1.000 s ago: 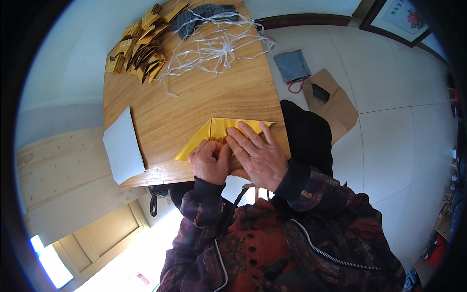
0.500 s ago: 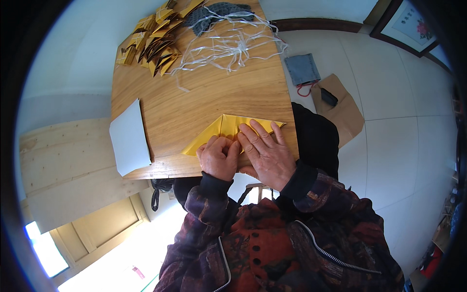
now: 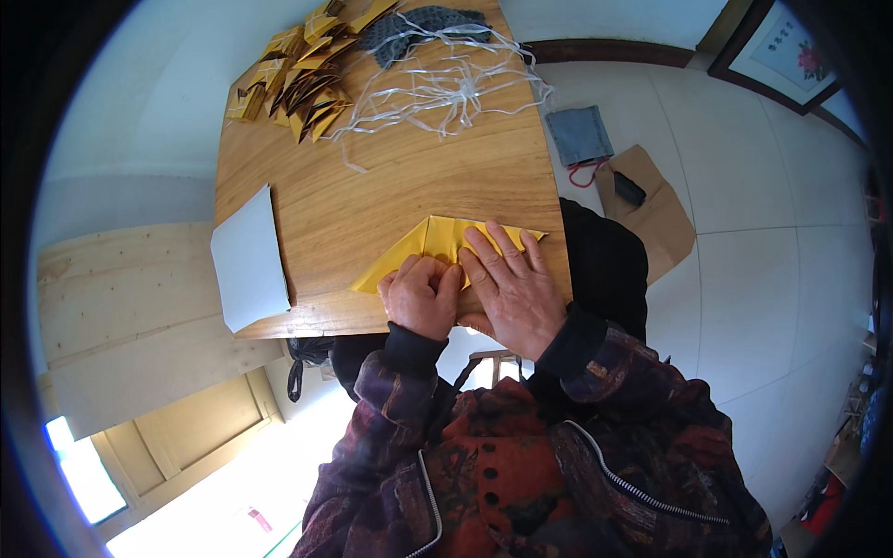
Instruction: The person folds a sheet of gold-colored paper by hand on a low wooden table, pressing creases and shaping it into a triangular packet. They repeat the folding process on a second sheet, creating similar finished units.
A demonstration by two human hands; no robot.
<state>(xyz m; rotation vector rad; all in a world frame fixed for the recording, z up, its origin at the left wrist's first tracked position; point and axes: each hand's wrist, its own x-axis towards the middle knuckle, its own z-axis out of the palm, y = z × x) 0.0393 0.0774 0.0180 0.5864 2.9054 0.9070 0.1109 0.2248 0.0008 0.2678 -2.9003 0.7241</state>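
Note:
A sheet of shiny gold paper (image 3: pixel 400 259), folded with slanted ends, lies near the front edge of the wooden table (image 3: pixel 372 200). My left hand (image 3: pixel 423 296) is closed in a pinch on the paper's near middle, and the curled fingers hide that part. Flat across the paper's right half rests my right hand (image 3: pixel 513 288), its fingers stretched out and a little apart. The thumb of this hand sits lower, by the table edge. Both hands are close together, and the near edge of the paper is mostly covered by them.
Folded gold paper pieces (image 3: pixel 302 74) are heaped at the far left. Beside them are tangled white plastic strips (image 3: pixel 456 93) and a dark grey knitted cloth (image 3: pixel 423 33). A stack of white sheets (image 3: pixel 251 265) lies at the left edge. A grey pouch (image 3: pixel 579 133) and brown cardboard (image 3: pixel 660 205) are right of the table.
My right hand's fingers have shifted slightly up and to the right on the gold paper. My left hand keeps its pinch in nearly the same place.

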